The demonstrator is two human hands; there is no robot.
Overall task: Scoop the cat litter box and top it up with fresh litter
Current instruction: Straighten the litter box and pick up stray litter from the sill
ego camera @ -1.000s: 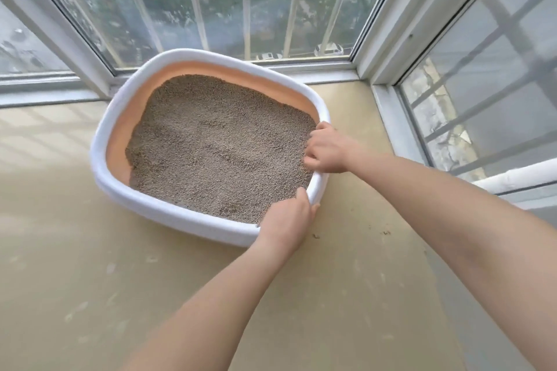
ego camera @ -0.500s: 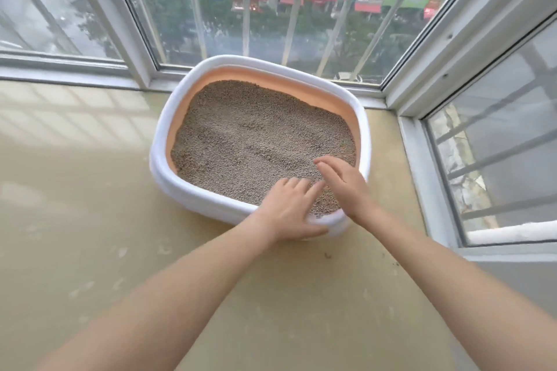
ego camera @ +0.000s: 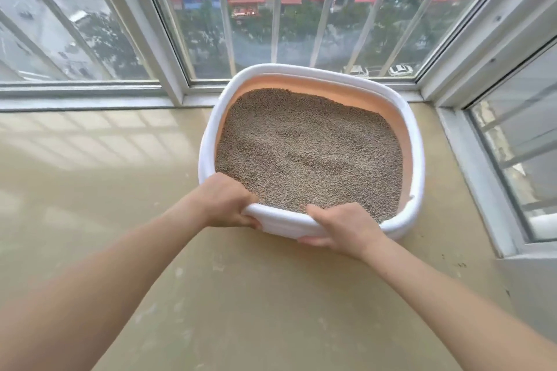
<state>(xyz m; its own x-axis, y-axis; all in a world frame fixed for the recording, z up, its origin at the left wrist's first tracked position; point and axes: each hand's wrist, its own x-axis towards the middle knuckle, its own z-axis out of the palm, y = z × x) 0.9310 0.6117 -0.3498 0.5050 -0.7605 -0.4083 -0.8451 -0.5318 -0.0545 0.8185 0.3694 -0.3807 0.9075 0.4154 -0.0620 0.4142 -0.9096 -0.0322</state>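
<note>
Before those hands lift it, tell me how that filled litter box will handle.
Likely heavy: the litter fills the litter box nearly wall to wall. Loose granules would probably shift and spill if it tilts. The left hand and right hand grip only the near rim, so it may sag away.

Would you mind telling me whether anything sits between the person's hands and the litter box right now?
Nothing visible does. The left hand and the right hand both already grip the near rim of the litter box, fingers curled over its white edge, above the litter.
</note>
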